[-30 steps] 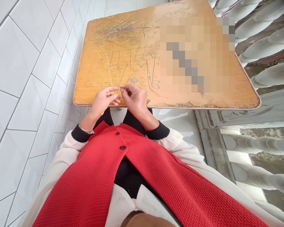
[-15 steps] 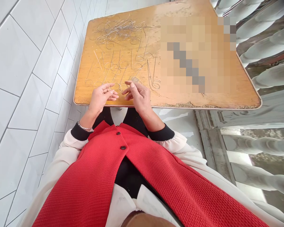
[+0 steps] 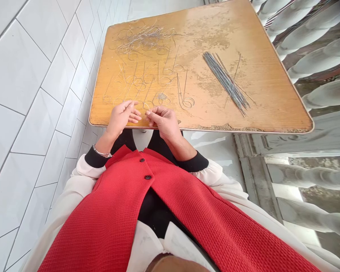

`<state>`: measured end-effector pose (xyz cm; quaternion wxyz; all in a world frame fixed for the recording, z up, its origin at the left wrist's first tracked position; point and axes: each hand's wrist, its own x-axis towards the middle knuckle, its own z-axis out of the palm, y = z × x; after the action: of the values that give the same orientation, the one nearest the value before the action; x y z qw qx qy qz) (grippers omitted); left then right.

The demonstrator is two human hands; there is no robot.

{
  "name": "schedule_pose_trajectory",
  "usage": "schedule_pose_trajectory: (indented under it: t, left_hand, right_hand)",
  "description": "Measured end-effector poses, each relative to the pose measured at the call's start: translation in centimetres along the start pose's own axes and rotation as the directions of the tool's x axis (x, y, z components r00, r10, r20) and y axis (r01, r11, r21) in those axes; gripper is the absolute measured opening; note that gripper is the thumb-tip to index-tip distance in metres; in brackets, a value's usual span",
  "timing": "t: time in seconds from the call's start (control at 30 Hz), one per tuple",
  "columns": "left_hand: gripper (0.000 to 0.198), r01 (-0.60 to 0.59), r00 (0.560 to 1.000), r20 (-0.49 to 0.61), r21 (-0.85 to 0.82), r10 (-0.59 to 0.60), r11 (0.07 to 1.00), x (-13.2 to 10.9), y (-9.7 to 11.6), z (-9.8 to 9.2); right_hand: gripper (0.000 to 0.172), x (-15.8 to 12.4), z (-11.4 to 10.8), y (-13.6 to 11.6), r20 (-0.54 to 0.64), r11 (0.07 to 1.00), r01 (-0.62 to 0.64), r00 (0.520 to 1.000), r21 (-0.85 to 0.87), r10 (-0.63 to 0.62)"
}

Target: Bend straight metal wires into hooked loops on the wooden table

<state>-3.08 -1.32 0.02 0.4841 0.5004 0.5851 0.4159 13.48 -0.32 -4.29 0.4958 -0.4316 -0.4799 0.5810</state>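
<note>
Wire tangle point(image 3: 144, 38) behind bent wire loops point(image 3: 138, 81), on a tabletop point(image 3: 260, 109) — straight wires point(image 3: 226, 83) rightward, tiled wall point(image 3: 39, 94) left

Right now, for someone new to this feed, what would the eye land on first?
The red waffle-knit vest fills the lower part of the view. Above it, on a worn orange wooden tabletop, a bundle of straight grey wires lies to the right, and a tangle of looped wire sits at the far end. The left hand and right hand sit close together at the near edge, just below a row of bent wire loops.
</note>
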Motion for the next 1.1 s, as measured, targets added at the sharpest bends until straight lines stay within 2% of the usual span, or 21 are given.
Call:
schedule_pose_trajectory:
  t: [0.23, 0.37, 0.53, 0.7, 0.9, 1.1]
  left_hand:
    - [0.019, -0.116, 0.992, -0.024, 0.204, 0.123, 0.972, 0.8, -0.1, -0.3]
    - [0.023, -0.106, 0.994, 0.008, 0.245, 0.107, 0.964, 1.3, 0.0, -0.4]
    - [0.022, -0.072, 0.997, 0.01, 0.18, 0.072, 0.981, 1.8, 0.2, -1.1]
    - [0.018, -0.059, 0.996, 0.081, 0.149, 0.047, 0.987, 1.1, 0.4, -1.1]
    - [0.014, -0.032, 0.983, 0.184, 0.087, 0.016, 0.996, -0.3, 0.8, -0.3]
    - [0.01, 0.037, 0.97, 0.241, -0.131, -0.004, 0.991, -0.8, -0.1, -0.1]
  right_hand:
    - [0.037, -0.1, 0.5, -0.3, 0.031, 0.997, -0.08, 0.996, 0.023, 0.079]
    - [0.041, 0.0, 0.8, -0.4, 0.078, 0.995, -0.099, 0.992, -0.01, 0.099]
    - [0.054, 1.1, -0.2, -0.6, 0.192, 0.982, -0.124, 0.97, -0.142, 0.15]
    - [0.057, 3.3, -1.5, -2.5, 0.108, 0.992, 0.023, 0.994, -0.128, -0.009]
    - [0.038, 5.4, 0.0, -4.9, 0.209, 0.991, 0.047, 0.978, -0.122, -0.02]
    - [0.03, 5.6, 0.9, -5.6, 0.064, 0.996, 0.032, 0.998, -0.078, -0.027]
